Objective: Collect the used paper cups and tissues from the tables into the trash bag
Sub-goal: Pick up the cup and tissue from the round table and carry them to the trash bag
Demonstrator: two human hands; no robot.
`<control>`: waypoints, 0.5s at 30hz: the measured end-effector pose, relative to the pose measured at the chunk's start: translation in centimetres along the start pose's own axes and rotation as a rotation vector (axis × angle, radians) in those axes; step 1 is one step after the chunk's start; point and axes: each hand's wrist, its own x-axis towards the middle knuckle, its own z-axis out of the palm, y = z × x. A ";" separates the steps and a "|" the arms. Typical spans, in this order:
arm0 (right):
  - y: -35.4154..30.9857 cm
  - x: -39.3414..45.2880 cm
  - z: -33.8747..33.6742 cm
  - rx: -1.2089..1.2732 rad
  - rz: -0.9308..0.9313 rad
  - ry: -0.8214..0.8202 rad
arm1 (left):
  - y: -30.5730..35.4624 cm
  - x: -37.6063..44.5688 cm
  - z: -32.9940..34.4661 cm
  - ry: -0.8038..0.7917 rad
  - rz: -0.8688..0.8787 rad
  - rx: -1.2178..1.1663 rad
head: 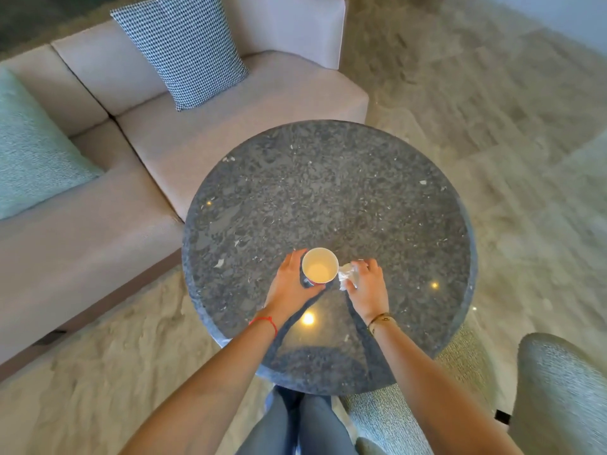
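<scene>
Legs in grey trousers (295, 428) at bottom, both forearms reaching over the round dark stone table (328, 192). Paper cup (320, 266) stands upright and empty on the table's near half. Left hand (292, 287) cupped around its left side, thumb under the near edge, fingers touching the wall. Right hand (368, 287) just beside the cup, fingers pinching a crumpled white tissue (346, 274) on the tabletop. Beige sofa (131, 159) beyond-left with checked cushion (187, 47) and green cushion (29, 149); textured chair (558, 395) lower right.
</scene>
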 end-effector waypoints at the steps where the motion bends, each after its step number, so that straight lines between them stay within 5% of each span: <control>1: 0.0 0.1 -0.1 0.025 0.007 -0.006 | 0.0 0.0 0.0 0.007 -0.004 -0.011; 15: -2.1 -4.2 -6.5 0.262 -0.019 0.179 | 1.9 -4.7 -5.4 0.100 0.018 -0.016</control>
